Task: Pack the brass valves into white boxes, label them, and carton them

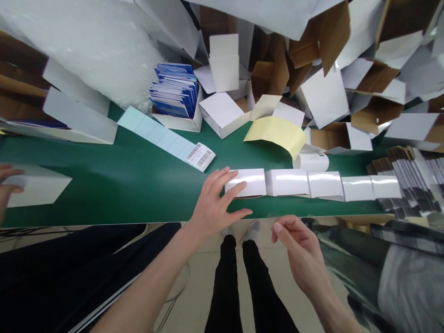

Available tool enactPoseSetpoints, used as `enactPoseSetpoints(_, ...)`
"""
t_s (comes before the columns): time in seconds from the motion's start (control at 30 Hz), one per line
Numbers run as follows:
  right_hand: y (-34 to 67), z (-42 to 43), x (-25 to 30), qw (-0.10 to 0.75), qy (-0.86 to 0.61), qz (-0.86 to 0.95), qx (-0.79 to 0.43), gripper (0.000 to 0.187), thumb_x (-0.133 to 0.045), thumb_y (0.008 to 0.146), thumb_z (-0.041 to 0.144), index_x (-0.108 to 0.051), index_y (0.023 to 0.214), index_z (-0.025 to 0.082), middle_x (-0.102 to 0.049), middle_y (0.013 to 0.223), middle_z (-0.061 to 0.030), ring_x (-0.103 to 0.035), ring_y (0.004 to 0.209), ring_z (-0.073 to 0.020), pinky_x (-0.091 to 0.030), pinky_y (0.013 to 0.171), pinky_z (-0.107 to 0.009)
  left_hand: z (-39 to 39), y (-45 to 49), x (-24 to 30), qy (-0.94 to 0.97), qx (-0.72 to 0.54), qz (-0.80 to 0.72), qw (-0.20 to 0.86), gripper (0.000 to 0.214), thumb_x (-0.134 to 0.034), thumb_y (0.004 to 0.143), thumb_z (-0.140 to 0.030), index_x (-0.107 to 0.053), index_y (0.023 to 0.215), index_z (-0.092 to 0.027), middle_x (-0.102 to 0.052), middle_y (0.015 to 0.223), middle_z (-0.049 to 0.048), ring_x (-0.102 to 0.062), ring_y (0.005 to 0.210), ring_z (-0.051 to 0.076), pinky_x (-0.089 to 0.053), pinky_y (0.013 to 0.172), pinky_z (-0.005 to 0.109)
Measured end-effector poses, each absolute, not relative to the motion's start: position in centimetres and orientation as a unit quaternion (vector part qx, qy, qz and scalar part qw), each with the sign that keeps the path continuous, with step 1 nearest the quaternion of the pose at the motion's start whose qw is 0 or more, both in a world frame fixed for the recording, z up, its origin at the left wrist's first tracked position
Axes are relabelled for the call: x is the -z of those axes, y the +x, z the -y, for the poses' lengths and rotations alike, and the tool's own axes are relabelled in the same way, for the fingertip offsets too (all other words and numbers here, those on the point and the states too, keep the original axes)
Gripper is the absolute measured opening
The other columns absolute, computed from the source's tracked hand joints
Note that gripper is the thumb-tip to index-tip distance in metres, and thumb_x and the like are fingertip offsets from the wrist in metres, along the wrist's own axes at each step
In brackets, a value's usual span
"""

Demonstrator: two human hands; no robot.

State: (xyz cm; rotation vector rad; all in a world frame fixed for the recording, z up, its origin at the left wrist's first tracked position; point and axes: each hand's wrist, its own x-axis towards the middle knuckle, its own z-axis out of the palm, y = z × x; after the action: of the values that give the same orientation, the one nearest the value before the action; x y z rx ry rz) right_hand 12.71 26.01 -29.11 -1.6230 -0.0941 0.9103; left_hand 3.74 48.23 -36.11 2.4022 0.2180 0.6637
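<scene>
My left hand (217, 199) lies open on the green table (132, 185), fingers spread and touching the left end of a row of several small closed white boxes (287, 182). The nearest box (248, 181) is under its fingertips. My right hand (298, 245) hovers just off the table's near edge, fingers loosely curled with thumb and forefinger close; I cannot make out anything in them.
A label strip with barcodes (166, 141), a yellow backing sheet (275, 132), a label roll (311, 162), a box of blue cards (175, 95), open white cartons (222, 113) and bubble wrap (86, 51) crowd the back. Another person's hand (7, 185) holds a white box at the left.
</scene>
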Motion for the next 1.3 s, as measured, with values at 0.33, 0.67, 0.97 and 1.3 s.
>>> enactPoseSetpoints(0.33,12.7,-28.4,33.5,0.677,-0.635,-0.027,-0.372,0.011,-0.076,0.091,0.034,-0.074,0.093,0.024,-0.067,0.090,-0.0002,-0.059,0.084,-0.0157,-0.046,0.085,-0.032,-49.9,5.3,41.8,0.925,-0.311,0.030,0.218,0.052,-0.076,0.089,-0.034,-0.060,0.139,-0.031,-0.067,0.142,0.0030,-0.056,0.139,0.026,-0.046,0.116,0.052)
enactPoseSetpoints(0.67,11.9,-31.6,35.2,0.739,-0.559,-0.081,-0.367,0.007,-0.075,0.092,0.029,-0.076,0.088,0.022,-0.071,0.093,-0.0019,-0.063,0.094,-0.0180,-0.046,0.097,-0.036,-50.2,5.9,42.3,0.911,-0.368,0.074,0.172,0.055,-0.083,0.084,-0.032,-0.065,0.134,-0.021,-0.072,0.132,0.0051,-0.063,0.131,0.025,-0.052,0.113,0.043)
enactPoseSetpoints(0.97,10.7,-33.7,36.4,0.756,-0.561,-0.091,-0.325,0.009,-0.079,0.088,0.026,-0.074,0.082,0.020,-0.068,0.085,0.0009,-0.059,0.087,-0.0152,-0.044,0.092,-0.032,-50.4,6.0,41.6,0.909,-0.357,0.077,0.199,0.052,-0.080,0.087,-0.029,-0.064,0.136,-0.022,-0.072,0.132,0.0050,-0.066,0.127,0.023,-0.055,0.110,0.039)
enactPoseSetpoints(1.3,10.4,-33.7,37.1,0.742,-0.588,-0.068,-0.315,0.011,-0.077,0.090,0.029,-0.073,0.085,0.021,-0.066,0.083,0.0012,-0.058,0.084,-0.0149,-0.044,0.086,-0.031,-50.0,5.7,41.8,0.904,-0.358,0.034,0.232,0.072,-0.080,0.087,-0.035,-0.051,0.150,-0.017,-0.071,0.135,0.0098,-0.068,0.125,0.024,-0.055,0.112,0.041)
